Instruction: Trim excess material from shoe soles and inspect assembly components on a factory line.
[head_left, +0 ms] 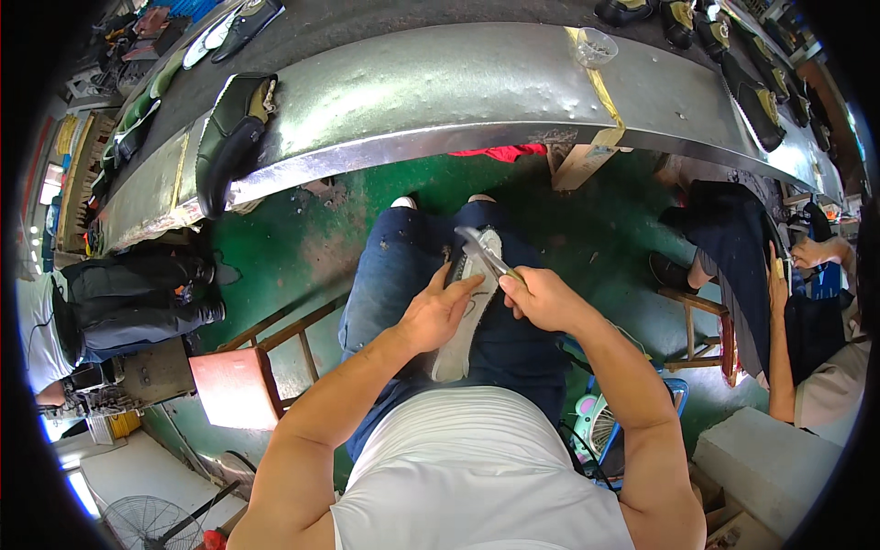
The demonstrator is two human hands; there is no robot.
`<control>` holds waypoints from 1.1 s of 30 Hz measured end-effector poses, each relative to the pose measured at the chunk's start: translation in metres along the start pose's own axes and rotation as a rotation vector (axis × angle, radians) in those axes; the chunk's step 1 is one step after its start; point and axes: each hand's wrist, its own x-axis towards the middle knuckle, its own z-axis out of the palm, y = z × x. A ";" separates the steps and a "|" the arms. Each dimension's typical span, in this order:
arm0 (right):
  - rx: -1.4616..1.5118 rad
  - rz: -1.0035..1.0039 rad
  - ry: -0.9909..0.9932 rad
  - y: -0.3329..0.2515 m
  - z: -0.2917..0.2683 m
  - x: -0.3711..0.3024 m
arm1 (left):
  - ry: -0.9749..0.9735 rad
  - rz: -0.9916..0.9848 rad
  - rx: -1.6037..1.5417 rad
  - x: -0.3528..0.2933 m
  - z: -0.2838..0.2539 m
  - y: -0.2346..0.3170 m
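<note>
A shoe lies across my thighs with its long pale grey-white sole (453, 353) turned up and its toe end pointing away from me. My left hand (434, 313) grips it from the left side, with fingers reaching onto the sole. In my right hand (542, 298) is a metal hand tool (486, 253) with a curved silver head and a greenish handle. Its head is over the upper part of the sole. Whether it is a hammer or pincers I cannot tell, nor whether it touches the sole. The shoe's underside is hidden against my legs.
A metal-topped bench (412, 87) stretches ahead, with a dark shoe (234, 137) at its left edge, several more at the right and a clear plastic cup (596, 48). A red stool (236, 385) stands left, a small fan (596, 426) right. Other people sit on both sides.
</note>
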 end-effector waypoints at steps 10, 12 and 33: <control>-0.072 -0.267 0.210 0.023 0.039 -0.028 | -0.112 -0.480 -0.375 0.007 -0.014 0.013; -0.038 -0.067 0.095 0.032 0.040 -0.030 | -0.145 -0.504 -0.407 0.011 -0.017 0.005; -0.520 -0.349 0.192 0.027 0.089 -0.073 | -0.129 -0.481 -0.657 0.000 -0.007 -0.033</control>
